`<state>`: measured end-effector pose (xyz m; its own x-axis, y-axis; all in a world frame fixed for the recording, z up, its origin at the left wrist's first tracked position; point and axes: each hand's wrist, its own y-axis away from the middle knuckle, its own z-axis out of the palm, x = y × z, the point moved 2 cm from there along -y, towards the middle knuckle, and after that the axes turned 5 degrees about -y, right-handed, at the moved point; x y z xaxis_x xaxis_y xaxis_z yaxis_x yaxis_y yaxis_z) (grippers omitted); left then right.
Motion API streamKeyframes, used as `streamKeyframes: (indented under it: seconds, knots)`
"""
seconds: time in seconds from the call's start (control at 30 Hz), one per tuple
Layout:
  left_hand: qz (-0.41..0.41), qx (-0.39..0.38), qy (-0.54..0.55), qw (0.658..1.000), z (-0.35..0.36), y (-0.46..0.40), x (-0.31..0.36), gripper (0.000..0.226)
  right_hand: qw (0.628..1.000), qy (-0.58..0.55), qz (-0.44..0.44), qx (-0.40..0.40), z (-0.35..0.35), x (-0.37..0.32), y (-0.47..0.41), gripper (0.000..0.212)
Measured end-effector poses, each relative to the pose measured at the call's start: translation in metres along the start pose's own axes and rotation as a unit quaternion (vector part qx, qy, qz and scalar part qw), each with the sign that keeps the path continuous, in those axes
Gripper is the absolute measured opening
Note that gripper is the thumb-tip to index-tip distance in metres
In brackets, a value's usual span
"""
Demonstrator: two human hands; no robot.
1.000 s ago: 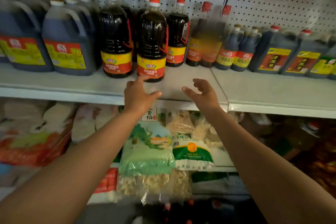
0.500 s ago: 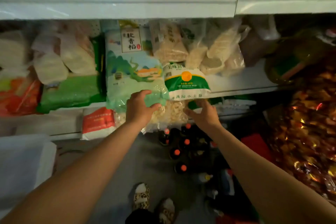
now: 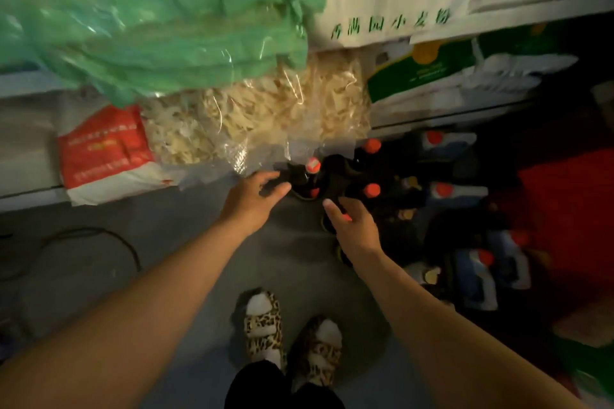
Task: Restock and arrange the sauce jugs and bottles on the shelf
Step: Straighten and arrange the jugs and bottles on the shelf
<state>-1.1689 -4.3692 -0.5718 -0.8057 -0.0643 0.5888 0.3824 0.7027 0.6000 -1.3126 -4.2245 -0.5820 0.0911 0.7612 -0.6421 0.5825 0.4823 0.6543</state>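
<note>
Head view now lower, left hand (image 3: 249, 206) and right hand (image 3: 354, 226) spread, nearer floor bottles (image 3: 305, 176)

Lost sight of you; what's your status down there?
Both hands open, reaching down. Dark red-capped sauce bottles on floor, none gripped. Clear noodle bag overhangs them.

Dim, warm light; floor right in deep shadow; motion blur; glare on green bag (image 3: 149, 10); wide-angle edge stretch.
</note>
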Motion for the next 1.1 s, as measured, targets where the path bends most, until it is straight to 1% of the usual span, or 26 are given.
streamKeyframes:
  seconds: [0.07,0.13,0.17,0.23,0.3,0.33,0.43,0.5,0.6,0.63,0.67,0.7,0.77,0.8,0.9,0.97,1.0,1.03,1.1]
  knots:
    - [0.01,-0.027,0.018,0.999,0.019,-0.035,-0.02,0.05,0.999,-0.048,-0.005,0.001,0.028,0.017,-0.024,0.056]
    - [0.021,-0.039,0.03,0.999,0.037,-0.07,-0.037,0.069,0.995,-0.097,-0.005,0.007,0.054,0.033,-0.05,0.054]
    - [0.027,-0.047,0.035,0.998,0.047,-0.085,-0.044,0.074,0.993,-0.12,-0.005,0.016,0.065,0.042,-0.064,0.056]
    - [0.044,-0.063,0.035,0.996,0.065,-0.115,-0.057,0.075,0.987,-0.16,0.0,0.027,0.086,0.059,-0.089,0.062]
    - [0.074,-0.075,0.034,0.994,0.08,-0.139,-0.062,0.081,0.981,-0.188,0.009,0.039,0.103,0.074,-0.111,0.07]
    - [0.092,-0.082,0.031,0.992,0.086,-0.149,-0.062,0.077,0.979,-0.199,0.013,0.047,0.11,0.08,-0.12,0.072]
    - [0.13,-0.086,0.017,0.988,0.101,-0.175,-0.061,0.05,0.977,-0.196,0.004,0.078,0.125,0.094,-0.146,0.078]
    - [0.143,-0.102,0.017,0.984,0.106,-0.187,-0.058,0.046,0.98,-0.179,-0.012,0.085,0.13,0.101,-0.161,0.077]
    - [0.137,-0.122,0.016,0.983,0.112,-0.2,-0.056,0.053,0.979,-0.187,-0.023,0.079,0.133,0.104,-0.174,0.061]
    - [0.131,-0.126,0.02,0.983,0.113,-0.201,-0.056,0.053,0.976,-0.196,-0.033,0.084,0.133,0.104,-0.177,0.06]
    - [0.125,-0.128,0.028,0.983,0.112,-0.201,-0.056,0.05,0.974,-0.206,-0.047,0.083,0.133,0.105,-0.179,0.054]
    - [0.12,-0.126,0.033,0.984,0.112,-0.201,-0.056,0.045,0.972,-0.213,-0.061,0.076,0.134,0.105,-0.18,0.044]
    - [0.11,-0.119,0.042,0.986,0.109,-0.197,-0.055,0.04,0.967,-0.243,-0.055,0.05,0.132,0.101,-0.176,0.03]
    - [0.101,-0.12,0.054,0.986,0.107,-0.193,-0.054,0.039,0.964,-0.26,-0.047,0.036,0.13,0.098,-0.172,0.029]
    - [0.069,-0.126,0.076,0.987,0.097,-0.174,-0.051,0.036,0.952,-0.304,-0.03,0.012,0.121,0.089,-0.15,0.031]
    - [0.06,-0.125,0.076,0.987,0.09,-0.153,-0.051,0.032,0.95,-0.311,-0.011,-0.013,0.114,0.084,-0.127,0.027]
    - [0.055,-0.122,0.078,0.988,0.085,-0.141,-0.053,0.033,0.951,-0.309,0.005,-0.026,0.11,0.082,-0.113,0.027]
    - [0.046,-0.116,0.083,0.989,0.08,-0.128,-0.054,0.036,0.951,-0.305,0.023,-0.037,0.108,0.08,-0.098,0.03]
    - [0.02,-0.103,0.089,0.991,0.066,-0.098,-0.055,0.047,0.955,-0.286,0.052,-0.056,0.101,0.07,-0.064,0.045]
